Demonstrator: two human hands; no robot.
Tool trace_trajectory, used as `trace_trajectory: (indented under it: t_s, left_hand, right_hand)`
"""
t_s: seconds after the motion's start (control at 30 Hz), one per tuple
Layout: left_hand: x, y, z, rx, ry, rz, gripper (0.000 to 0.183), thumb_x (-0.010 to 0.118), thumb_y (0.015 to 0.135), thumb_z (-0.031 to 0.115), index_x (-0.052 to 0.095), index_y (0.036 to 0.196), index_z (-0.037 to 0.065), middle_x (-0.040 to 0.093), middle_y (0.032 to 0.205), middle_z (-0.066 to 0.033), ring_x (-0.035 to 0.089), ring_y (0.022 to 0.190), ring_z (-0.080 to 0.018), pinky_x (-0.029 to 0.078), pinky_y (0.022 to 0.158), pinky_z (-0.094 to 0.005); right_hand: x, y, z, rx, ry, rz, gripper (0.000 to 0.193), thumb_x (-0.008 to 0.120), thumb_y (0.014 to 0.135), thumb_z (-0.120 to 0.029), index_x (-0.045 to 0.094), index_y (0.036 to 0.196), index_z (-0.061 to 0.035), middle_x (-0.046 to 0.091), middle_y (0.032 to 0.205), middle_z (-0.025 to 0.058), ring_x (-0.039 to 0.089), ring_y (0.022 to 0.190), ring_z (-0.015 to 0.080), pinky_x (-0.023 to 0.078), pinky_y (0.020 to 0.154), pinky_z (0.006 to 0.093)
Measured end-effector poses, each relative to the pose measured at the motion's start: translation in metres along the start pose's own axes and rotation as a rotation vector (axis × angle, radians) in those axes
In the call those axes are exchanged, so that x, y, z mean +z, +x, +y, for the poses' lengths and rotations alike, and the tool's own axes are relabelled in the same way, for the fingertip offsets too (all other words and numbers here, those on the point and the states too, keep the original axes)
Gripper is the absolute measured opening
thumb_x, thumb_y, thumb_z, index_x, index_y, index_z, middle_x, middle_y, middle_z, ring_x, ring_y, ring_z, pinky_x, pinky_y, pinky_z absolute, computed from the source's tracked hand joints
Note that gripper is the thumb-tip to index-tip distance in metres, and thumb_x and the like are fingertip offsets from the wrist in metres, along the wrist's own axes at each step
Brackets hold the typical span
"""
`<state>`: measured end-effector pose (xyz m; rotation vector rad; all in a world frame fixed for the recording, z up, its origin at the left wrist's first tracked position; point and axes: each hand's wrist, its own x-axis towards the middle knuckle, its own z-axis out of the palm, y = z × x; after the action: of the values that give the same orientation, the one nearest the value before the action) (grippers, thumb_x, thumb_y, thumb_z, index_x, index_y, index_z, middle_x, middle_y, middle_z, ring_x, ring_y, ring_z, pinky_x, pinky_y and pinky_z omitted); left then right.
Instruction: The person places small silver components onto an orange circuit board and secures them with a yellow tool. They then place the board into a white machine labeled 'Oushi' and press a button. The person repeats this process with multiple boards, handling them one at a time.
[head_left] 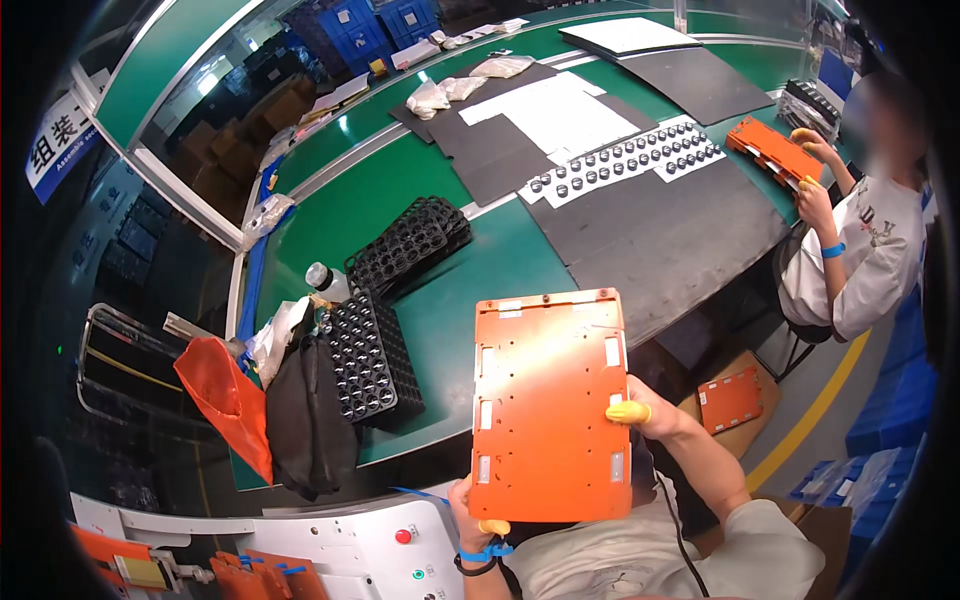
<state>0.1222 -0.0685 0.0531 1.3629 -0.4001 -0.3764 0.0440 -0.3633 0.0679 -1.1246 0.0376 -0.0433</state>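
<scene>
A large orange rectangular panel is held up in front of me, its flat face with small holes and slots along both sides turned toward view. Its lower left corner is gripped by my left hand, whose thumb wears a yellow finger cover; a blue band circles that wrist. My right hand clasps the right edge, its yellow-covered thumb lying on the face. The panel hides most of the other fingers on both hands. Behind it stretches the green worktable.
Black trays with round pockets stand on the table's left, beside a black bag and an orange bag. Round black parts line white sheets. At right a co-worker holds another orange panel. One more panel lies in a carton.
</scene>
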Motion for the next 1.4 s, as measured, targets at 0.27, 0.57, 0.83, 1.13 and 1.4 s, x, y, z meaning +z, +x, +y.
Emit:
trace_trajectory:
  t_s: [0.27, 0.57, 0.83, 1.13, 1.4]
  left_hand:
    - [-0.012, 0.039, 0.001, -0.034, -0.165, -0.085, 0.056, 0.091, 0.073, 0.033, 0.069, 0.108, -0.004, 0.07, 0.099, -0.0037, 0.064, 0.092, -0.0129, 0.051, 0.086, -0.0282]
    - [0.004, 0.087, 0.013, 0.028, -0.031, -0.075, 0.044, 0.087, 0.077, 0.01, 0.067, 0.112, -0.006, 0.071, 0.099, -0.0059, 0.066, 0.093, -0.0132, 0.052, 0.085, -0.0288]
    - [0.0, 0.108, 0.0, 0.161, 0.28, -0.019, 0.046, 0.091, 0.07, 0.015, 0.07, 0.107, -0.004, 0.067, 0.108, -0.0062, 0.063, 0.097, -0.016, 0.051, 0.087, -0.0305]
    - [0.015, 0.118, -0.008, 0.304, 0.604, 0.094, 0.052, 0.096, 0.059, 0.022, 0.075, 0.101, 0.0, 0.06, 0.115, -0.008, 0.058, 0.097, -0.0202, 0.05, 0.079, -0.0308]
    - [0.012, 0.111, -0.009, 0.368, 0.762, 0.115, 0.05, 0.096, 0.056, 0.023, 0.076, 0.096, 0.001, 0.061, 0.118, -0.0095, 0.057, 0.091, -0.0223, 0.05, 0.077, -0.0342]
  right_hand:
    - [-0.015, 0.064, -0.002, 0.242, 0.098, -0.003, 0.051, 0.063, 0.095, -0.035, 0.056, 0.13, 0.0006, 0.065, 0.121, 0.0083, 0.064, 0.11, 0.0191, 0.049, 0.099, 0.0368]
    - [-0.011, 0.07, -0.033, 0.293, 0.205, 0.167, 0.056, 0.056, 0.101, -0.045, 0.054, 0.132, 0.0009, 0.066, 0.12, 0.0102, 0.065, 0.109, 0.0205, 0.051, 0.097, 0.0385]
    - [0.023, 0.039, -0.076, 0.119, -1.203, 0.6, 0.038, 0.079, 0.084, -0.029, 0.064, 0.102, 0.0007, 0.066, 0.091, 0.0175, 0.066, 0.075, 0.0291, 0.054, 0.073, 0.0362]
    - [0.038, 0.078, -0.041, -0.386, -1.706, -0.02, 0.083, 0.081, 0.074, -0.034, 0.047, 0.14, 0.0048, 0.044, 0.147, 0.0241, 0.035, 0.142, 0.0404, 0.026, 0.119, 0.054]
    - [0.03, 0.082, -0.023, -0.432, -1.788, -0.047, 0.078, 0.078, 0.069, -0.012, 0.048, 0.139, 0.0062, 0.044, 0.148, 0.0244, 0.039, 0.141, 0.0426, 0.031, 0.118, 0.0499]
